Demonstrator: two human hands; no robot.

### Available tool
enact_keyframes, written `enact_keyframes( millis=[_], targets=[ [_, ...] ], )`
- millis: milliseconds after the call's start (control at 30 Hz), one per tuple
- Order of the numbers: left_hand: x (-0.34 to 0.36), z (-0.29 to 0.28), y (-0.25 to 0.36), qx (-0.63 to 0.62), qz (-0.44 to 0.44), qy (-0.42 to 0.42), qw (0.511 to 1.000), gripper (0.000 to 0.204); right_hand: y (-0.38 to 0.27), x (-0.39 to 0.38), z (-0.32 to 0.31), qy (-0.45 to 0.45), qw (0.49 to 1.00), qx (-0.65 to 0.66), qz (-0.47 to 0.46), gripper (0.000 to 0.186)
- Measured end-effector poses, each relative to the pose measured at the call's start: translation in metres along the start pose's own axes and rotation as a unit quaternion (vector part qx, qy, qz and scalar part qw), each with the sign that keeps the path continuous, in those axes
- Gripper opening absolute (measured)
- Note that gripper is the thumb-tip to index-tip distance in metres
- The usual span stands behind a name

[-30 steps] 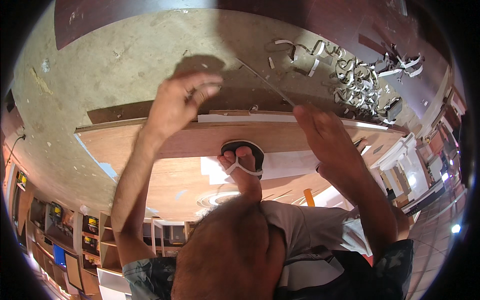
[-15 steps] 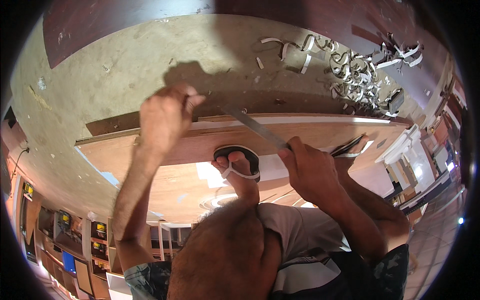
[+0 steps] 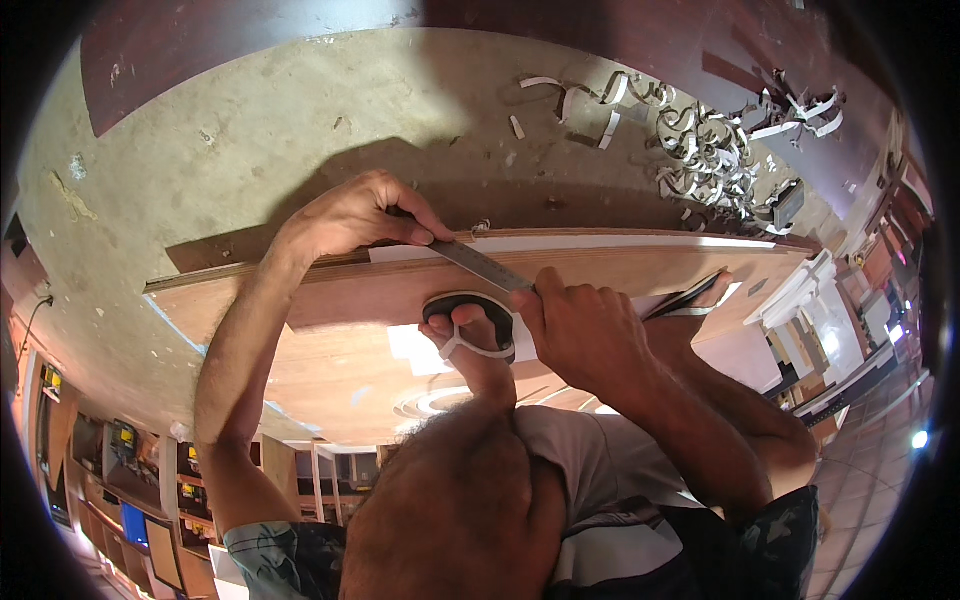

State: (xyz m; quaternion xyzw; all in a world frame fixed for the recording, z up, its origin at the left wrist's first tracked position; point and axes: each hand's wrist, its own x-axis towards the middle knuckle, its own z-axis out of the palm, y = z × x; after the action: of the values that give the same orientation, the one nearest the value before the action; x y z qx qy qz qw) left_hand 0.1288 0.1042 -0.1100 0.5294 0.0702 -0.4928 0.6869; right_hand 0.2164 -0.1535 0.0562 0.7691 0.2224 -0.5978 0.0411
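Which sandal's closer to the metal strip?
The middle sandal, just below the metal strip in the picture; the other sandal is farther right, past the right hand.

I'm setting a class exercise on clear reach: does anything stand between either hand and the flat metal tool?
Nothing visible does: the left hand pinches the far end of the flat metal tool, the right hand grips the other, and the stretch between is uncovered.

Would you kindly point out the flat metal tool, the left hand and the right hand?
Flat metal tool (image 3: 486,267): head view, face between the hands.
Left hand (image 3: 350,214): head view, back of hand.
Right hand (image 3: 593,332): head view, back of hand.
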Motion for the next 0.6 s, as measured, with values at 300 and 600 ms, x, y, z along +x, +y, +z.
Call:
enact_keyframes(
  millis=[300, 600],
  targets=[
    [-0.001, 0.012, -0.004, 0.039, 0.005, 0.053, 0.998, 0.029, 0.012, 0.009, 0.008, 0.034, 0.998, -0.040, -0.018, 0.047],
    [-0.003, 0.012, -0.013, 0.006, -0.022, 0.081, 0.996, 0.023, 0.012, 0.027, 0.015, 0.074, 0.996, -0.011, -0.050, 0.054]
  ],
)
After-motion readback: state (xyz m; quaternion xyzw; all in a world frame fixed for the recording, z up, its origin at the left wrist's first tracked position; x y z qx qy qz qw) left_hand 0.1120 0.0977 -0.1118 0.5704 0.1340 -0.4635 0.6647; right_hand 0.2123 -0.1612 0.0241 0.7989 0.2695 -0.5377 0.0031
